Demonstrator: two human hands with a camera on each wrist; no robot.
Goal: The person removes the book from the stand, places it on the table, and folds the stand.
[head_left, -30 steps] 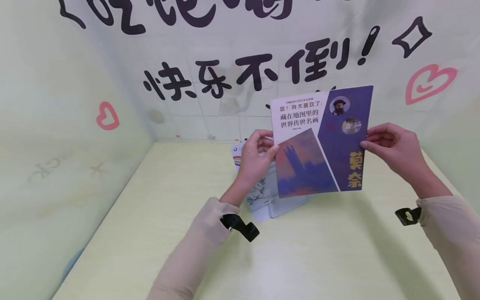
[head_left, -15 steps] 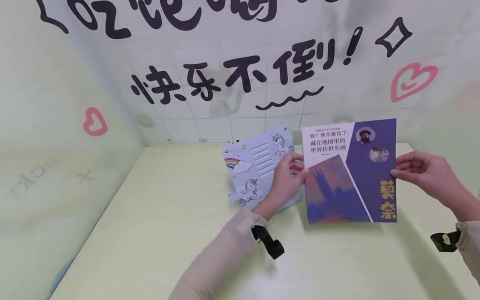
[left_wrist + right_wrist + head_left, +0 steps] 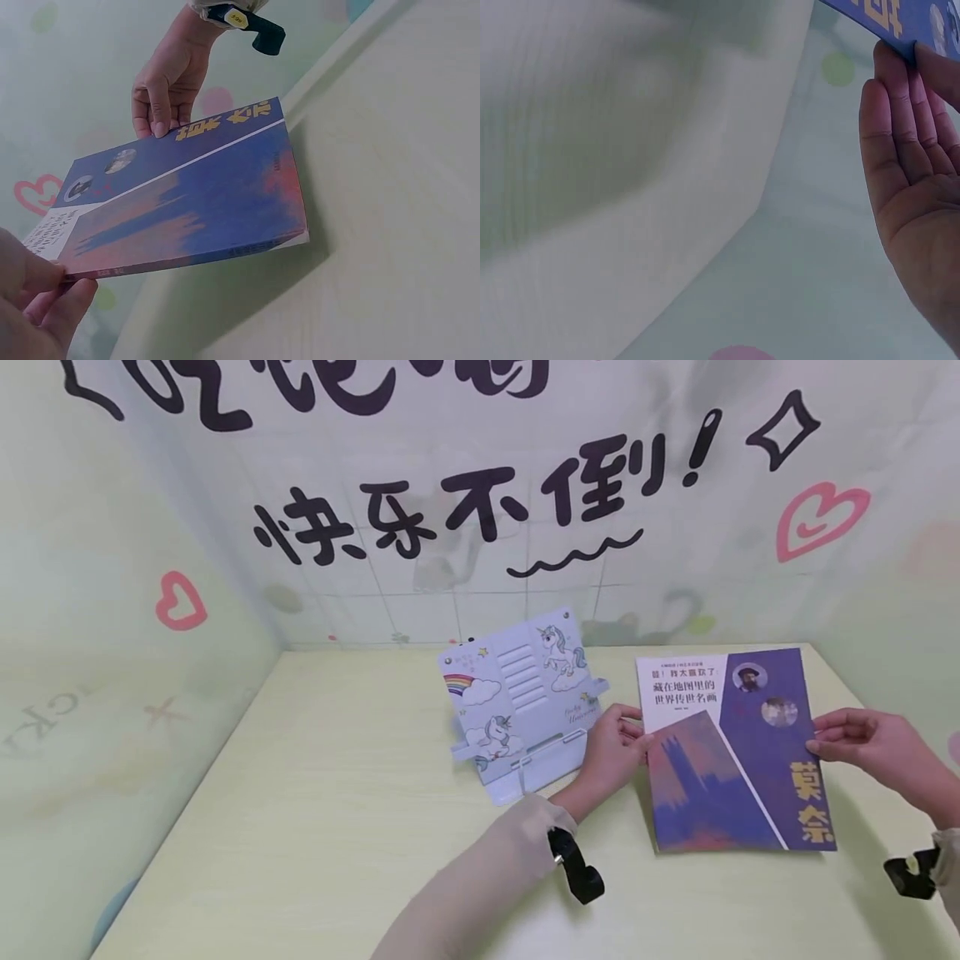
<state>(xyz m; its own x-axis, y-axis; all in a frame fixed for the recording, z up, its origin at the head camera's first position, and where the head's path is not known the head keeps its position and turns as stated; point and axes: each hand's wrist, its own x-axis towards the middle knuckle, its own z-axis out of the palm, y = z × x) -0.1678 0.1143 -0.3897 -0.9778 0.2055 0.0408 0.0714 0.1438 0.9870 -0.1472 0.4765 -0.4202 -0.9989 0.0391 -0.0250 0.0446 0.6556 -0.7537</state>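
A thin book (image 3: pixel 738 760) with a blue, white and painted cover is held between both hands, over the right side of the table. My left hand (image 3: pixel 611 756) pinches its left edge between thumb and fingers. On the opposite edge, my right hand (image 3: pixel 873 745) pinches with the thumb on the cover and fingers behind. The left wrist view shows the book (image 3: pixel 187 202) tilted above the tabletop, its shadow below. Just left of the left hand stands a pale blue unicorn book stand (image 3: pixel 525 693), leaning back, its lower right partly hidden by that hand.
The pale table (image 3: pixel 322 827) meets a white printed wall (image 3: pixel 420 602) at the back. Side walls rise left and right. A black wrist mount (image 3: pixel 576 864) hangs from the left sleeve, another wrist mount (image 3: pixel 911 872) from the right.
Both hands have carried the book down and to the right, away from the stand. The unicorn stand, largely covered before, is now mostly in sight. The head view has shifted slightly.
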